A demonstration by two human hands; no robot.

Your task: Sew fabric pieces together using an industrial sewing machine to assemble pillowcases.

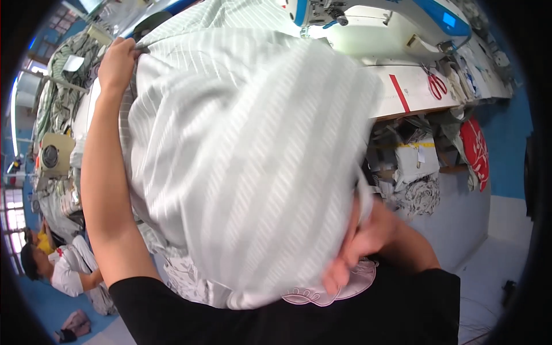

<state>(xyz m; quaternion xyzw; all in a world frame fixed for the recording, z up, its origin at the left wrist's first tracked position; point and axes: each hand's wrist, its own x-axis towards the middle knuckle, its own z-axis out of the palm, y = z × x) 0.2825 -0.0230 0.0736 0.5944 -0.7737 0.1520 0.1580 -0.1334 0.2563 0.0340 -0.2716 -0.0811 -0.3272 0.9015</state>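
The work in hand looks like spreading or turning a large sheet of pale green-and-white striped fabric [241,155], which billows up in front of the person and hides most of the bench [414,92]; the left hand [118,60] is stretched out to the far left, fingers clenched on the cloth's upper edge; the right hand [356,247] is near the body at the lower right, curled into the lower hem of the same cloth, beside a pale pink scalloped trim [339,290] that shows against the black shirt; so the fabric hangs stretched between the two hands, far corner high, near corner low; beyond it at the far right stands a white and blue sewing machine [374,23], with red-handled scissors [437,85] on the bench just right of a red tape mark [399,93]; piles of printed cloth [420,192] sit on shelves under the bench; another person [57,270] sits low at the far left; as a judgement, the next move calls for keeping both grips firm while the cloth is laid flat, since a slack edge would fold under.
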